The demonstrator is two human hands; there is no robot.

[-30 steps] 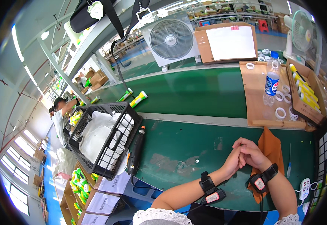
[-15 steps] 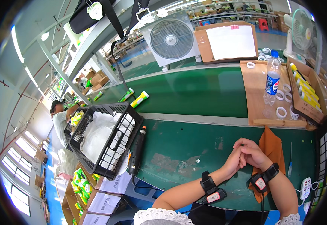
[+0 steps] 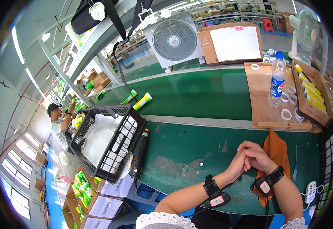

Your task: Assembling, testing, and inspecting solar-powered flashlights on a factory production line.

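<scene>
My left hand point(image 3: 236, 166) and my right hand point(image 3: 259, 157) are clasped together over the right part of the green worktable point(image 3: 189, 145). Their fingers fold against each other, and no object shows between them. Both wrists carry black straps with small boxes. Beneath my right hand and wrist lies a brown-orange cloth point(image 3: 277, 149). To its right rests a thin screwdriver with a blue handle point(image 3: 295, 172). A black electric screwdriver point(image 3: 139, 158) lies at the table's left, apart from my hands. A tiny white piece point(image 3: 201, 164) sits on the tabletop left of my hands.
A black crate point(image 3: 115, 160) with white sheeting stands left. Beyond runs a green conveyor belt point(image 3: 197, 93) carrying yellow-green flashlights point(image 3: 143, 101). A bottle point(image 3: 277, 82), white rings point(image 3: 286, 114) and a carton of yellow tubes point(image 3: 307, 110) occupy the far right. A power strip point(image 3: 310, 192) lies near right.
My hands have stayed clasped in the same place. At the far left, the co-worker has straightened and raised an arm toward the shelf. A green item on the belt there has shifted slightly.
</scene>
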